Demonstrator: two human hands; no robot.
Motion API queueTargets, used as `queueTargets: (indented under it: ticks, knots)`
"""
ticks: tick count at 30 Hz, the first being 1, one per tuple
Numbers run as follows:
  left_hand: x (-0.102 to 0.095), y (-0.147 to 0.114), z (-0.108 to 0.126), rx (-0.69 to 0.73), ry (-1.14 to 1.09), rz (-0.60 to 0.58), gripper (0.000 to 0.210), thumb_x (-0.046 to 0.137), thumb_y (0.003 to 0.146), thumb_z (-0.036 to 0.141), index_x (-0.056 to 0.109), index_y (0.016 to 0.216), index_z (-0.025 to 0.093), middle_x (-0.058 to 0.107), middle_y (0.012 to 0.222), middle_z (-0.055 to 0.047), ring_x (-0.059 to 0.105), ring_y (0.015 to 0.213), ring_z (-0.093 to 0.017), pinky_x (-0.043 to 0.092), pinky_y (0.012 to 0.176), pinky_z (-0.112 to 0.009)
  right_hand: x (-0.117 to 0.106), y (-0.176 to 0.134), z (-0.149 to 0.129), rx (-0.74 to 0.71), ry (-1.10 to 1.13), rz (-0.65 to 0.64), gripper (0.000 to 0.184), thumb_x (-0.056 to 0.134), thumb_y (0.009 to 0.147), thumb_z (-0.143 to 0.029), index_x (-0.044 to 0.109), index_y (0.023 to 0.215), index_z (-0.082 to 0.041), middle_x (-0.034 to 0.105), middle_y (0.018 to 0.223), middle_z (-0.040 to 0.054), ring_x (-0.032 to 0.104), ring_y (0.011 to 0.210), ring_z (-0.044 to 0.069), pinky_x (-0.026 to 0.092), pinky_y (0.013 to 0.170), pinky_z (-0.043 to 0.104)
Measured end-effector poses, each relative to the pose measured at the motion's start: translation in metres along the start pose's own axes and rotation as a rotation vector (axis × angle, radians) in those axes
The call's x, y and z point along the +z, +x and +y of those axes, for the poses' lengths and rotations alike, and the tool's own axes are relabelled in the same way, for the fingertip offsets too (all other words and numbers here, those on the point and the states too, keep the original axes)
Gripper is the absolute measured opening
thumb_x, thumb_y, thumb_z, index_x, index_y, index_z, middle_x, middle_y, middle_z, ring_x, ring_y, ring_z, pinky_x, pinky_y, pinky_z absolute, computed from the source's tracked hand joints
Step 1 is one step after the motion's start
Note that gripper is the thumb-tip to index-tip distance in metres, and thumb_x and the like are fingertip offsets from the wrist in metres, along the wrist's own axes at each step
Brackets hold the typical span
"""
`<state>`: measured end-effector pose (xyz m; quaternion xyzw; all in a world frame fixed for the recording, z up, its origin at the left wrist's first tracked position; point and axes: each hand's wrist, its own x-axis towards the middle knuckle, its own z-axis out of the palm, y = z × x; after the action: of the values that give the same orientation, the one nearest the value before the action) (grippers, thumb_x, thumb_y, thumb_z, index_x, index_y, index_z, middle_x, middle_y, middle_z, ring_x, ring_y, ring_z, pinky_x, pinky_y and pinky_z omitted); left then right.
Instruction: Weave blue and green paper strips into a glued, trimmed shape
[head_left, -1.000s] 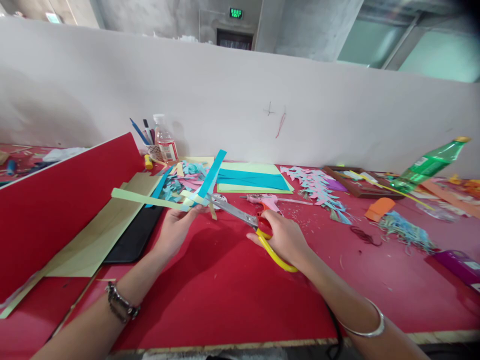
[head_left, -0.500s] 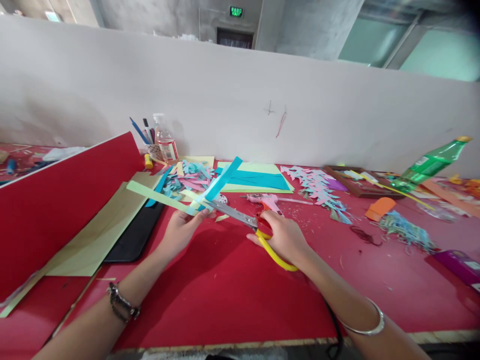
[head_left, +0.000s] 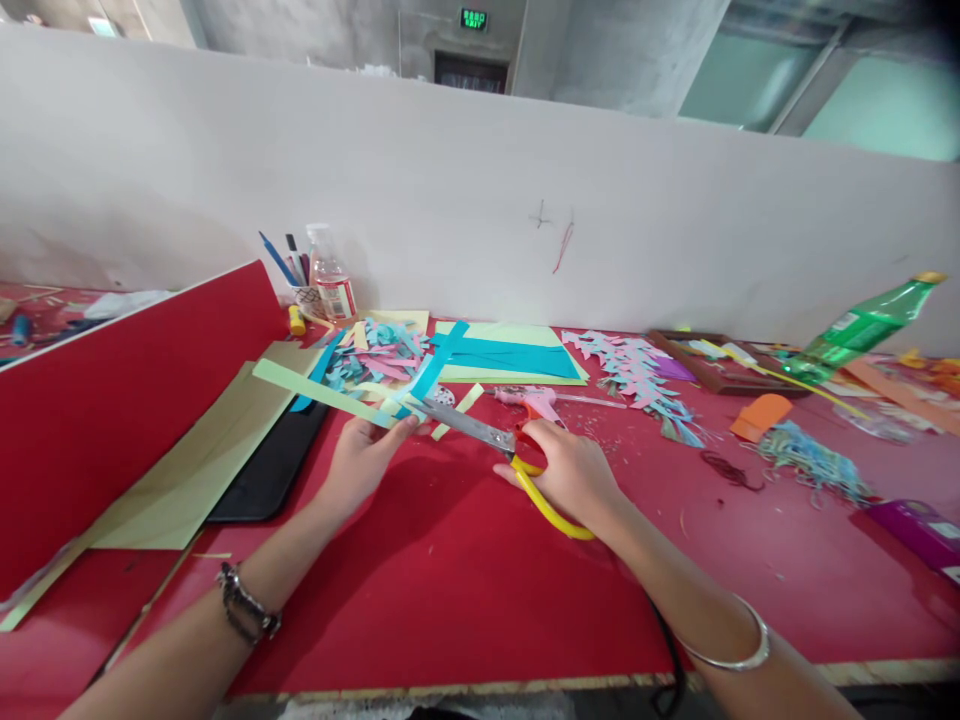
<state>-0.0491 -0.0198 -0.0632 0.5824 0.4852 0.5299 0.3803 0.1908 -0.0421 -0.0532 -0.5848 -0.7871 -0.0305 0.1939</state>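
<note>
Pinched in my left hand point(head_left: 365, 452) are crossed paper strips: a long pale green strip point(head_left: 311, 387) pointing left and a blue strip point(head_left: 446, 360) slanting up to the right. They overlap above my thumb. My right hand point(head_left: 566, 470) grips scissors point(head_left: 553, 510) with yellow and red handles. The blades reach left to the overlap of the strips, close to my left fingertips. Just beyond the blades is a short pale green strip point(head_left: 469, 400), separate from the held ones; I cannot tell whether it rests on the table.
Paper scraps point(head_left: 379, 355), flat blue and green sheets point(head_left: 510, 355) and a pink glue gun point(head_left: 529, 400) lie ahead on the red table. At left stand a red board point(head_left: 135, 400) and a clear bottle point(head_left: 330, 280). A green bottle point(head_left: 862, 330) leans at right.
A short pale green strip has come off the held paper and now shows beyond the blades. The blue strip's upper end has shifted slightly left and down.
</note>
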Motion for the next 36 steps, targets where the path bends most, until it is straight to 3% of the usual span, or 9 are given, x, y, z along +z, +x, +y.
queueTargets:
  ticks: [6,22,28,36]
  knots:
    - [0.0007,-0.0008,0.0003,-0.049,0.018,0.034,0.026,0.065,0.066,0.039,0.070,0.074,0.015,0.070,0.072,-0.004,0.062,0.070,-0.020,0.046,0.067,-0.027,-0.0012,0.0004,-0.0013,0.003,-0.003,-0.002,0.031,0.054,0.071,-0.050,0.056,0.079,-0.021,0.063,0.082,0.0057,0.060,0.064,0.020,0.034,0.051,0.026]
    - [0.0025,-0.0017,0.0024,-0.031,-0.045,0.003,0.019,0.063,0.069,0.034,0.069,0.076,0.017,0.071,0.078,-0.003,0.062,0.080,-0.019,0.044,0.076,-0.026,0.0000,-0.0009,-0.0007,-0.018,-0.057,0.023,0.033,0.050,0.072,-0.053,0.053,0.075,-0.020,0.062,0.077,0.0043,0.059,0.061,0.018,0.026,0.048,0.024]
    - [0.0022,-0.0023,0.0009,-0.095,-0.034,0.041,0.025,0.067,0.065,0.038,0.069,0.075,0.015,0.070,0.076,-0.004,0.063,0.075,-0.020,0.046,0.069,-0.027,-0.0017,-0.0005,-0.0023,-0.013,-0.055,0.000,0.035,0.050,0.073,-0.054,0.052,0.073,-0.019,0.061,0.071,0.0037,0.058,0.059,0.017,0.024,0.048,0.023]
    - [0.0028,-0.0007,-0.0036,-0.116,-0.039,0.025,0.033,0.065,0.064,0.044,0.069,0.076,0.014,0.071,0.080,-0.006,0.063,0.077,-0.024,0.048,0.072,-0.032,0.0018,0.0016,-0.0019,0.001,-0.046,-0.042,0.035,0.050,0.072,-0.053,0.053,0.073,-0.018,0.063,0.071,0.0044,0.060,0.062,0.019,0.025,0.049,0.024]
